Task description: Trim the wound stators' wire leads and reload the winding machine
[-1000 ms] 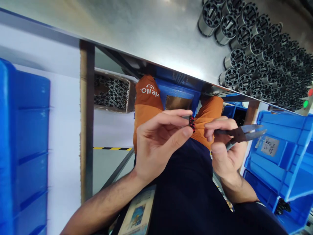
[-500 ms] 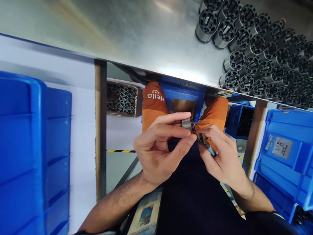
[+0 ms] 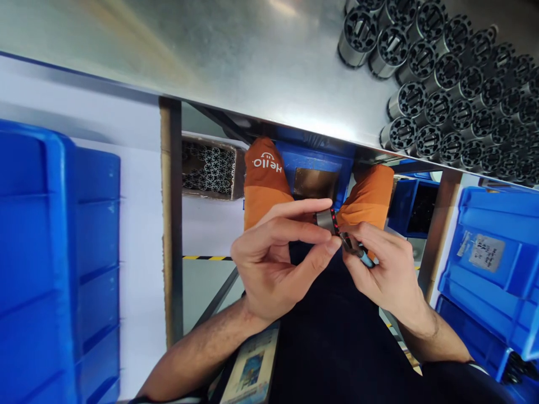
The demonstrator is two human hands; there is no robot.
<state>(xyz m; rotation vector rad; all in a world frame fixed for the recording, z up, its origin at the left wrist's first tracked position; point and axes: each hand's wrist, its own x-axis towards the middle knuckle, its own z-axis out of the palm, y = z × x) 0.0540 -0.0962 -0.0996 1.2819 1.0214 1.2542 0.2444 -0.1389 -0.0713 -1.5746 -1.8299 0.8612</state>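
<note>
Where the orange shoe (image 3: 264,174) shows white lettering, it reads "Hello", upside down. The left hand (image 3: 278,255) pinches a small metal ring (image 3: 327,219) between thumb and fingers, held over the lap, below the table edge (image 3: 269,120). The right hand (image 3: 385,269) is closed around snips (image 3: 356,249) touching the ring. A blue bin (image 3: 488,252) bears a label too small to read.

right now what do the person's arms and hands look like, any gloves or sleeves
Both hands are bare, with no gloves and no rings that show. The left hand and its forearm are uncovered down to the frame's lower edge. The right hand is bare too, with the forearm uncovered up to a dark sleeve edge near the elbow. No watch or wristband is visible on either wrist.
</note>
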